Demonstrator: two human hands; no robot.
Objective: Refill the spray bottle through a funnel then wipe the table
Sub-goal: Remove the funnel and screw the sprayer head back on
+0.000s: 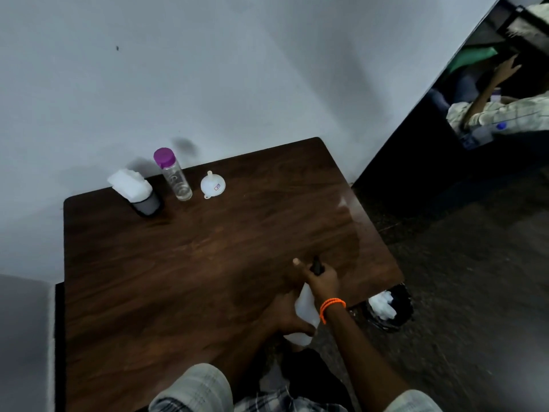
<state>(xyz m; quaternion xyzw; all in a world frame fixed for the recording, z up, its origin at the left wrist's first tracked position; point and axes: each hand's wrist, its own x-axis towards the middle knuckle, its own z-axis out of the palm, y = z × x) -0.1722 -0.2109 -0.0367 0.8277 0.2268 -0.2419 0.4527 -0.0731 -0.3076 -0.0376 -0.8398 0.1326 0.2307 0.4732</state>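
Now, from the head camera, both hands are gripping the spray bottle (304,307) at the table's (208,263) near edge, right hand (322,282) twisting its black head, left hand (286,315) clamping the body, risking squeezed-out spills far from the funnel (212,184).

Dim room, soft blur, wide-angle edge distortion

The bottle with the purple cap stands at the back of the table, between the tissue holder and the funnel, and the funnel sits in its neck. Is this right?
Not quite. In the head view the funnel lies on the table, apart from the purple-capped bottle, whose cap is on. The bottle does stand at the back, between the tissue holder and the funnel.
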